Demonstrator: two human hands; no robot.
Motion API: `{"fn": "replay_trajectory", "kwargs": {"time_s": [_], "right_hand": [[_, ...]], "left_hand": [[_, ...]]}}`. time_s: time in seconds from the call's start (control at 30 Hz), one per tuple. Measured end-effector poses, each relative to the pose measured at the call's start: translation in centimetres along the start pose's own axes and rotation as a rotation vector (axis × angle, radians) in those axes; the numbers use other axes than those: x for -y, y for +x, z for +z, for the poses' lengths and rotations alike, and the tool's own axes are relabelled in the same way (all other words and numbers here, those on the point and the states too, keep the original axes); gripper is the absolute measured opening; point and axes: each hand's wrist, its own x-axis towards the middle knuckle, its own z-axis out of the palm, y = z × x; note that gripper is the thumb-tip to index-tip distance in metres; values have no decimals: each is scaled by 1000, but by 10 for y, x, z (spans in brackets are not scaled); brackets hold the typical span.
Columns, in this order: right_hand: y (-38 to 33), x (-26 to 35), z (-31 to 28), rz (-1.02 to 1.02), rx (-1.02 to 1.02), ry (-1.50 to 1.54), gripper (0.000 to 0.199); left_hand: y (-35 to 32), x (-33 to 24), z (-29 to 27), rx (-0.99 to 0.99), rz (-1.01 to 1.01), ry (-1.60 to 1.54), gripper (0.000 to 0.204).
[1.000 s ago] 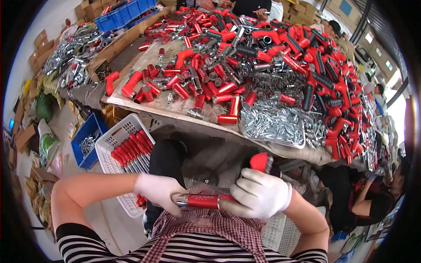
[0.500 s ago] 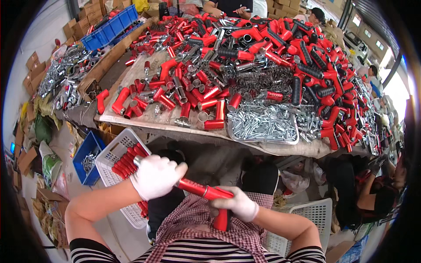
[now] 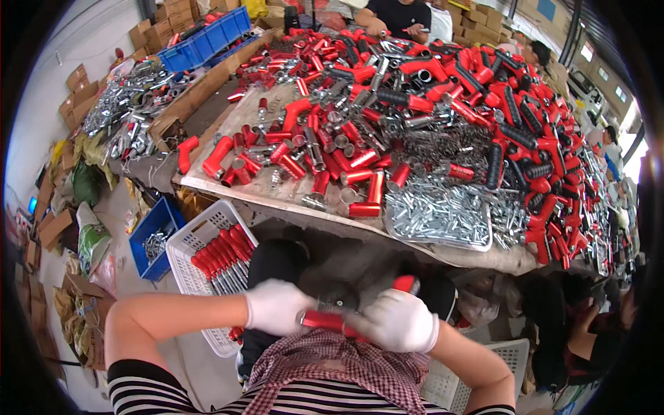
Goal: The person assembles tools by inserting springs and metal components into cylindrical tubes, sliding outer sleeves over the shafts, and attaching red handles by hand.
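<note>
In front of my lap, a red pistol-shaped tool (image 3: 322, 320) with a tubular barrel lies crosswise between my gloved hands. My right hand (image 3: 400, 322) is closed around its handle end, and a red end (image 3: 406, 283) pokes out above the knuckles. At the other end of the barrel, my left hand (image 3: 279, 308) closes on the tool, its fingertips smeared by motion. A dark round piece (image 3: 337, 299) shows just behind the barrel; I cannot make out what it is. Left of my knees, a white basket (image 3: 181, 266) holds several red-handled pieces with metal shafts (image 3: 225, 257).
The table ahead bears heaped red sleeves (image 3: 321, 183), red handles with black grips (image 3: 515, 131), springs (image 3: 449, 144) and a clear tray (image 3: 490, 238) of bolts. A blue bin (image 3: 146, 266) stands left; another white basket (image 3: 515, 360) is at right. Another person (image 3: 398, 17) sits across.
The tool has turned, its handle swinging from pointing down to pointing up and away. My left hand has moved right and lower, my right hand slightly right. The view has shifted, showing more of the basket.
</note>
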Motion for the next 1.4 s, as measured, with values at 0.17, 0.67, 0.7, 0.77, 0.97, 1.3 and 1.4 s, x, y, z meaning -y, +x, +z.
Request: {"fn": "replay_trajectory", "kwargs": {"time_s": [0.17, 0.67, 0.7, 0.77, 0.97, 1.3, 1.4], "right_hand": [[-22, -16, 47, 466, 53, 930, 70], [29, -18, 96, 803, -380, 1318, 37], [32, -19, 94, 808, -387, 1320, 37], [35, -21, 91, 762, -378, 829, 41], [47, -11, 81, 779, -294, 604, 44], [35, 4, 61, 684, -217, 930, 39], [42, 6, 66, 666, -262, 1009, 37]], "left_hand": [[22, 4, -31, -81, 11, 383, 15], [61, 138, -70, -1153, -440, -16, 24], [51, 131, -67, -1271, -265, -194, 21], [29, 81, -64, -1088, -193, -664, 21], [5, 38, -32, -978, -261, -959, 19], [14, 23, -12, -937, 325, -1045, 32], [37, -20, 5, -923, 302, -1264, 27]]}}
